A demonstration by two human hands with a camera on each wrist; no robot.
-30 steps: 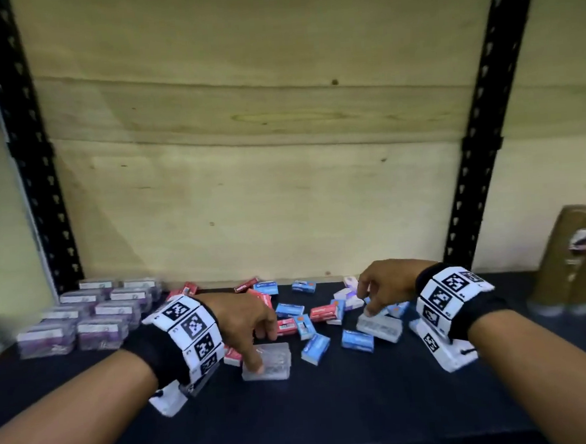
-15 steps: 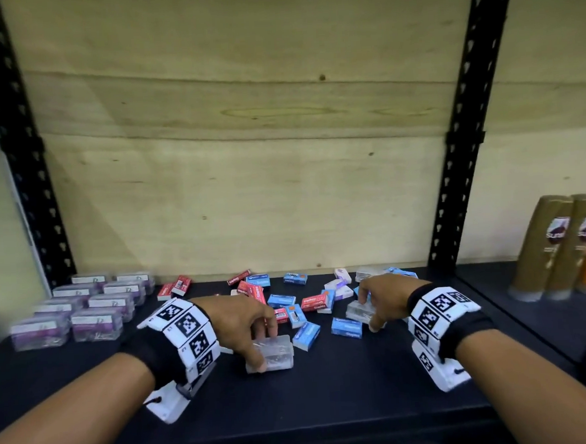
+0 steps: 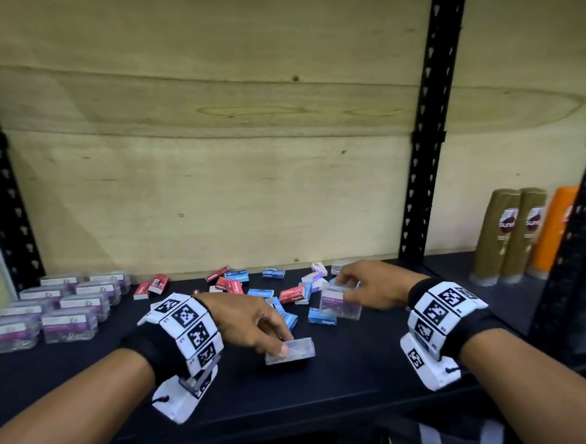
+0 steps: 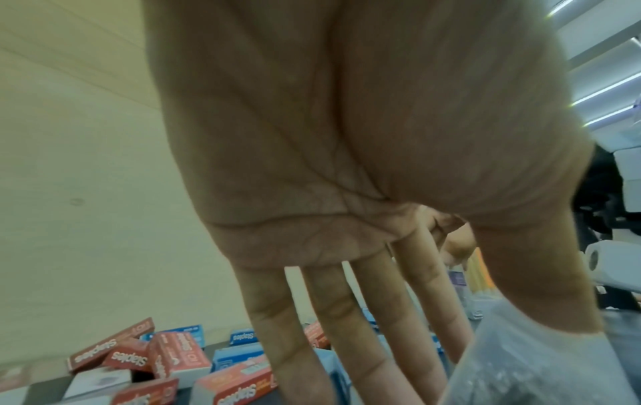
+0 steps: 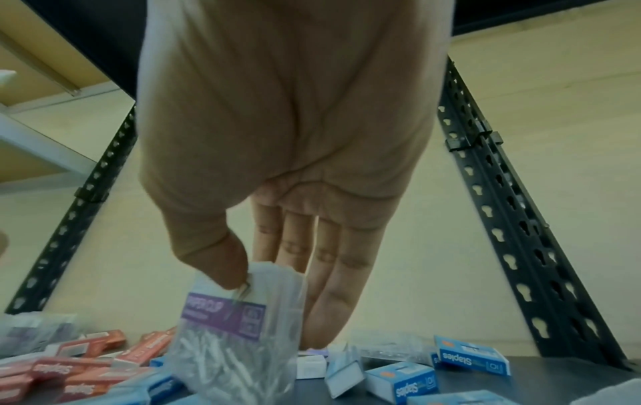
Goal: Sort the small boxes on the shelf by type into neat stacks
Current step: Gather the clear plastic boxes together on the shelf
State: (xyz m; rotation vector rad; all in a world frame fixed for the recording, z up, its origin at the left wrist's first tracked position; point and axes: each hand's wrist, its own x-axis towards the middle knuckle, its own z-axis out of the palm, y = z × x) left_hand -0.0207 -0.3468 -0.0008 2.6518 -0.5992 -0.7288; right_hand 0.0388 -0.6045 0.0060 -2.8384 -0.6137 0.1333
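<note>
Pinching clear plastic boxes: left hand (image 3: 253, 322) on a flat one (image 3: 290, 351), right hand (image 3: 369, 285) a purple-labelled one (image 3: 340, 303)

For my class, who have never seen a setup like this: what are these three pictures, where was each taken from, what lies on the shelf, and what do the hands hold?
A person sorts small boxes with bare hands; the patterned bands are wrist cameras. The wide picture comes from a head camera. The other two look along each palm. On the dark shelf lie loose red boxes and blue boxes, with clear boxes ranged at the left. The left hand grips a clear box lying on the shelf. The right hand pinches a paperclip box, lifted.
</note>
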